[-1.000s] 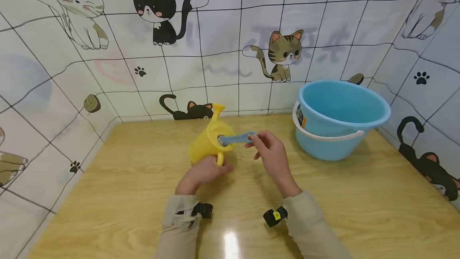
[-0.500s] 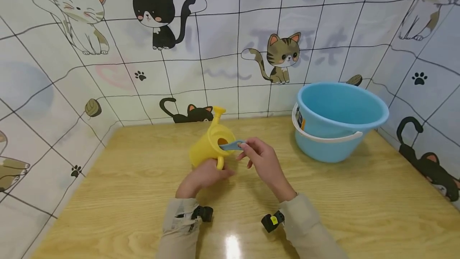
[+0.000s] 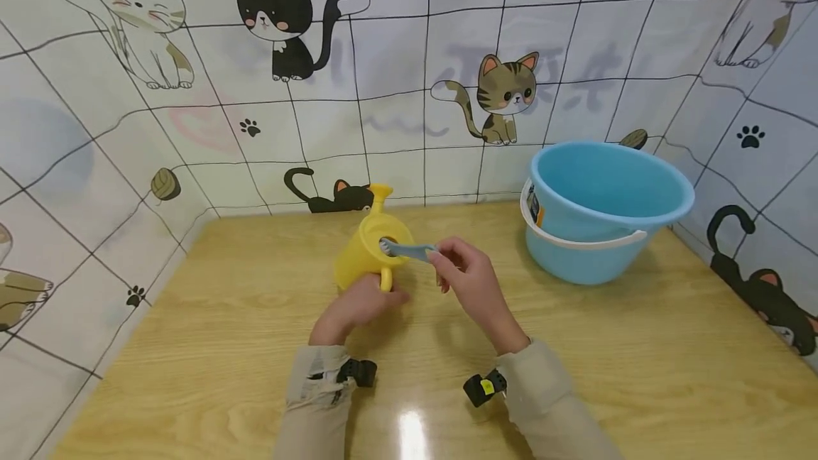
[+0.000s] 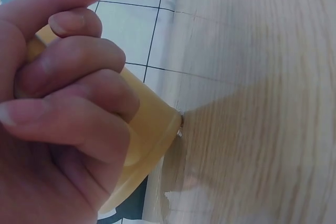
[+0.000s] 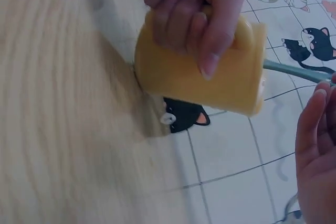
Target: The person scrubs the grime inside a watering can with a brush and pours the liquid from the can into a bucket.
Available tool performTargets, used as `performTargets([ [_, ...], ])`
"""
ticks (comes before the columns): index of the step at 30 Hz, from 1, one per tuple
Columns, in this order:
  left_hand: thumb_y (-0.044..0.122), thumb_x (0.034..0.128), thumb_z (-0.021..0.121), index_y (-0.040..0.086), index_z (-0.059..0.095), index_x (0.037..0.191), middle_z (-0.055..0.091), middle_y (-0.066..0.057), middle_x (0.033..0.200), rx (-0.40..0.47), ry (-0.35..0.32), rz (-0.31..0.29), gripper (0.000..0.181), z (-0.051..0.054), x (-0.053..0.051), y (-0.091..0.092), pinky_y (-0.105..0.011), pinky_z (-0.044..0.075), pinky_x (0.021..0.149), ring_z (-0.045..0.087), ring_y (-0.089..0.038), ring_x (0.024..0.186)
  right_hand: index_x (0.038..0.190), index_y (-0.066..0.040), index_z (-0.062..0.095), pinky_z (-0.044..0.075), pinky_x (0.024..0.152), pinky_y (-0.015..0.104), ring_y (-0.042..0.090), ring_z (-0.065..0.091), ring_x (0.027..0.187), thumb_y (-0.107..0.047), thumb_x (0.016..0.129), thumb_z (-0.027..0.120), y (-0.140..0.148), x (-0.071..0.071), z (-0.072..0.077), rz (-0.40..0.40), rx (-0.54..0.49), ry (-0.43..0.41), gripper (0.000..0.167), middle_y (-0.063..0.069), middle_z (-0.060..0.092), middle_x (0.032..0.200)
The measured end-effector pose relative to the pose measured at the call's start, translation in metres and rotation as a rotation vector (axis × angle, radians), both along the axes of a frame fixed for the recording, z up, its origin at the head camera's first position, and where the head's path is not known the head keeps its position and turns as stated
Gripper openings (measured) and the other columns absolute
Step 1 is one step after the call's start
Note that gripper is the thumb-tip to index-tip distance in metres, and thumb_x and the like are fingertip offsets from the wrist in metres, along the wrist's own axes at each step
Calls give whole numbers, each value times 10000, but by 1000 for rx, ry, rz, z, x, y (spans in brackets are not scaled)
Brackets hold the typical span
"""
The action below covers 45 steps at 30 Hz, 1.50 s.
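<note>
A yellow watering can tilts on the table, its opening toward the right and its spout toward the wall. My left hand grips the can's handle, with the fingers curled round it in the left wrist view. Between thumb and fingers, my right hand pinches the end of a blue-handled brush. The pale bristle head sits at the can's opening, partly inside. In the right wrist view the brush handle runs from the can's mouth to my fingertips.
A light blue bucket with a white handle stands at the back right of the wooden table. Behind the table rises a white wall covering with printed cats. Black wrist cameras sit on both sleeves.
The brush went deeper into the can half a second ago, then came partway back out, so its bristles show again. My right hand has shifted left since the first frame; the can moved slightly left.
</note>
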State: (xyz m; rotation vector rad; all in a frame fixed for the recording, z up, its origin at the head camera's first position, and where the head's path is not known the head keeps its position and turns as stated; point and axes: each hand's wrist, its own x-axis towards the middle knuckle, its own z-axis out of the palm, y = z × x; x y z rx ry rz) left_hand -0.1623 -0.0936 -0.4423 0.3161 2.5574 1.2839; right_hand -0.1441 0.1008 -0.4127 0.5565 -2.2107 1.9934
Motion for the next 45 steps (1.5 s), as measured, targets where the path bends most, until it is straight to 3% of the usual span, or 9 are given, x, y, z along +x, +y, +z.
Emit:
performTargets([
  [5,309,772,652,49,541,615,356,45,525,-24,-18,-11,324,-2,1,0,-254,289,466,332,-112,480,900,34,518,454,527,330,205,486,563,-235,918,499,-2,1,-3,39,-185,-211,270,139,479,692],
  [9,323,776,650,27,561,643,360,45,527,-27,2,-20,336,-3,-1,-1,-255,289,473,329,-113,485,904,59,510,435,533,302,190,463,552,-233,940,452,-4,3,1,24,-270,-297,300,105,472,668],
  [14,331,779,648,80,543,623,388,46,534,-56,9,-43,314,-3,-3,0,-256,320,483,357,-109,488,863,30,490,403,521,288,172,425,502,-289,943,436,-3,1,-1,15,-265,-391,333,72,422,596],
  [20,304,789,647,112,515,592,396,41,530,-52,45,-57,305,-2,-3,1,-264,332,493,367,-114,488,841,-3,510,369,477,276,158,386,448,-344,913,483,-2,-9,-13,-36,-230,-427,350,36,370,522],
  [25,305,784,648,131,470,559,352,52,509,-54,42,-46,336,-3,-1,0,-249,303,462,334,-101,464,852,-20,506,337,467,273,147,364,419,-307,916,483,-2,-12,-19,80,-326,-524,295,15,353,477],
  [30,313,764,659,137,478,562,365,54,509,-95,98,-32,324,-4,-1,-1,-256,322,457,354,-100,465,812,-50,464,291,448,242,115,330,423,-258,903,496,-4,-12,-20,228,-427,-662,230,-15,307,491],
  [33,321,770,656,146,469,547,359,60,499,-108,103,-51,340,-6,-1,-1,-248,313,449,347,-93,453,794,-43,423,288,446,240,113,325,439,-264,917,474,-6,-10,-21,260,-333,-648,258,-9,298,515],
  [37,305,780,645,140,436,528,325,53,486,-63,81,-47,367,-6,-2,-1,-249,277,433,308,-101,431,790,-19,395,287,452,244,119,317,455,-302,926,459,-12,-7,-19,263,-208,-559,321,0,290,539],
  [45,313,766,641,150,426,523,324,62,482,-84,100,-36,363,-3,-4,0,-250,278,435,309,-98,430,784,-25,408,271,456,240,112,293,450,-271,938,447,-20,2,-7,221,-234,-558,293,-9,271,540],
])
